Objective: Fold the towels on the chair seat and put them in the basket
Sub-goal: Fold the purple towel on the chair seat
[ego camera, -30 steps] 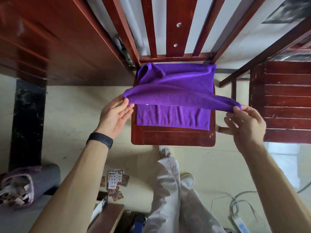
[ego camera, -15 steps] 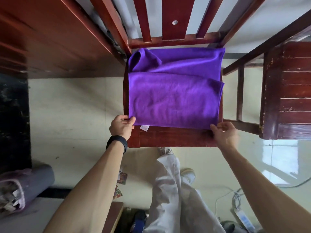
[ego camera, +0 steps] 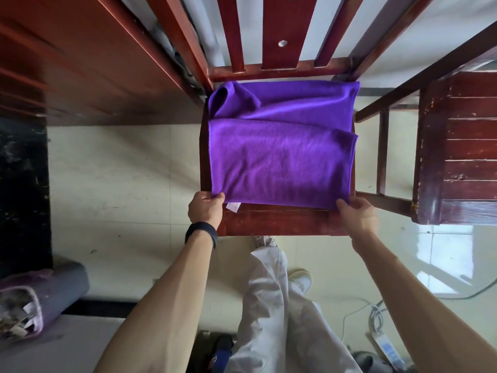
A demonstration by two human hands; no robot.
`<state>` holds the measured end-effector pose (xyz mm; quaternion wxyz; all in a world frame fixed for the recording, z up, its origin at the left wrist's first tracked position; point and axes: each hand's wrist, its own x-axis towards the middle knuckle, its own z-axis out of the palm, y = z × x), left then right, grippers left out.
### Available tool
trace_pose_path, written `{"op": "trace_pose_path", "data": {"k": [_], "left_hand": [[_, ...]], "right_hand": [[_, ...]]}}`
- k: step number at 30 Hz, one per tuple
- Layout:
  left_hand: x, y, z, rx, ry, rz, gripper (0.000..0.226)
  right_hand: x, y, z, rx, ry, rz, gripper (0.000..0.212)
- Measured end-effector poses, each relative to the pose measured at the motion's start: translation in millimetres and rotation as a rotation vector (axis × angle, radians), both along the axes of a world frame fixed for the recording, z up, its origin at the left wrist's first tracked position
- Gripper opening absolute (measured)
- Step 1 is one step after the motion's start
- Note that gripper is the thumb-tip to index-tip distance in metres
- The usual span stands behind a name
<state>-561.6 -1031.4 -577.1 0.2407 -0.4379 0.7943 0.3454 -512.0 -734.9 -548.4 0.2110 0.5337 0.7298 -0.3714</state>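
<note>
Purple towel (ego camera: 282, 162) in two hands (ego camera: 205, 208) (ego camera: 357, 214)

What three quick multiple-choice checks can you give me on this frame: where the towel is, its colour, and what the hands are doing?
1. Where does the towel lie?
A. on the floor
B. on the chair seat
C. in a basket

2. What colour is the towel?
A. white
B. green
C. purple

3. What are the left hand and right hand doing?
A. each pinching a near corner of the towel
B. pressing flat on the towel's middle
C. hanging clear of the towel

Answers:
1 B: the towel is spread over the wooden seat, with bare wood showing along the front edge.
2 C: the cloth is purple all over; only its small tag is white.
3 A: the fingers of each hand curl round one front corner.
</note>
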Motion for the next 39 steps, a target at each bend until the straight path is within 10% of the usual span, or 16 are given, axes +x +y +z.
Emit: {"op": "trace_pose_path", "data": {"k": [4,11,24,30,39], "left_hand": [[0.8,-16.3,32.6,0.397,0.097,0.293,0.020],[4.7,-17.8,170.9,0.426,0.273,0.284,0.031],[50.2,-38.2,343.5,0.468,0.254,-0.259,0.025],[55.4,-50.3,357.5,-0.221,0.376,-0.964,0.013],[40.3,-71.7,359.2,-0.595,0.831,-1.520,0.009]], "right_hand": [[10.6,19.4,26.2,-0.251,0.152,-0.264,0.018],[16.3,33.5,147.7,-0.391,0.341,-0.428,0.015],[89.3,41.4,316.9,-0.193,0.497,0.067,0.018],[117.0,46.2,320.2,0.361,0.592,0.835,0.014],[96.8,68.6,321.8,0.464,0.727,1.212,0.008]]}}
